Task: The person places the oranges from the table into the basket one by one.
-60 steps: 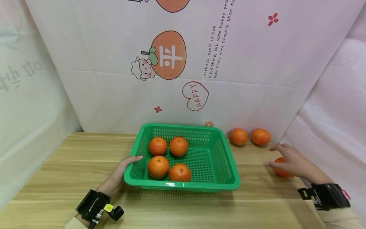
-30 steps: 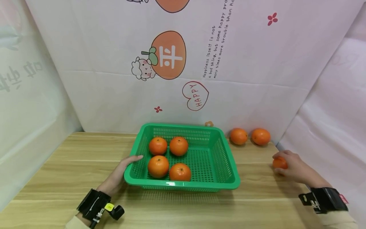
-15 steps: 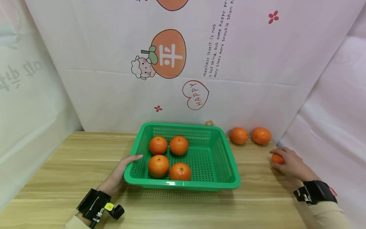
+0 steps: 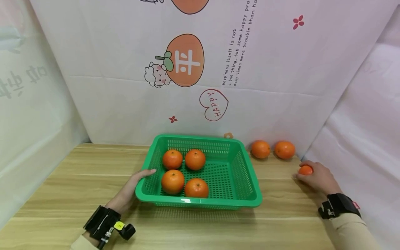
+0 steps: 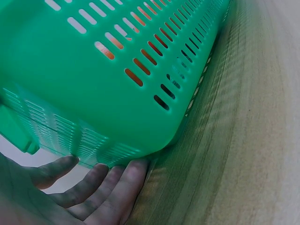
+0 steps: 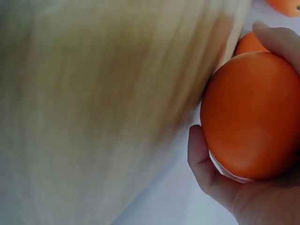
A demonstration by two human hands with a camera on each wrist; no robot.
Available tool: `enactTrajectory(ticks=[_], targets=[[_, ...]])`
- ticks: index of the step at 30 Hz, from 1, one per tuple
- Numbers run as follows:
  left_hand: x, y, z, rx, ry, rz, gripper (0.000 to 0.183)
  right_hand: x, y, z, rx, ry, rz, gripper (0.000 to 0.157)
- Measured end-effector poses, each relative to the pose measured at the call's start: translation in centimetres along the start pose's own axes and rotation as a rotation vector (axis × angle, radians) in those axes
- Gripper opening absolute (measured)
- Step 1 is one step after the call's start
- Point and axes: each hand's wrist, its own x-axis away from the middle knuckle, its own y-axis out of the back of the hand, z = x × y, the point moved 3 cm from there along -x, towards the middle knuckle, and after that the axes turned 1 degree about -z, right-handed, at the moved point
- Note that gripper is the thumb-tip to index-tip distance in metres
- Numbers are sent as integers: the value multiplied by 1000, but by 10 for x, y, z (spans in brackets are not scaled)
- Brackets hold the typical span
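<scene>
My left hand (image 4: 133, 183) holds the left side of a green plastic basket (image 4: 218, 202), thumb over the rim. In the left wrist view the fingers (image 5: 110, 197) lie against the basket's outer wall, low by the tabletop. Inside the basket sit several oranges (image 4: 173, 181), gathered toward its left half. On the far right of the table my right hand (image 4: 322, 177) grips another orange (image 4: 305, 170). The right wrist view shows that orange (image 6: 253, 117) between thumb and fingers, the palm side partly hidden.
Two more oranges, one (image 4: 260, 149) near the basket's back right corner and one (image 4: 284, 150) beside it, stand by the printed back cloth (image 4: 265, 114). White cloth (image 4: 359, 139) borders the wooden table (image 4: 218, 229) at the right, and more hangs at the left.
My right hand, first open over the orange on the right, has closed its fingers round it and shifted slightly with it. The left hand and basket stay in place.
</scene>
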Motion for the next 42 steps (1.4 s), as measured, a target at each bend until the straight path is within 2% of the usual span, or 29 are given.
enactTrajectory(ticks=[19, 35, 42], targets=[[1, 2, 0, -7, -6, -6, 86, -5, 0, 8, 22, -41, 66, 60], [-2, 4, 0, -7, -22, -17, 80, -11, 2, 10, 47, 3, 122, 56], [-3, 2, 1, 0, -22, -6, 82, -13, 4, 12, 49, 26, 115, 55]])
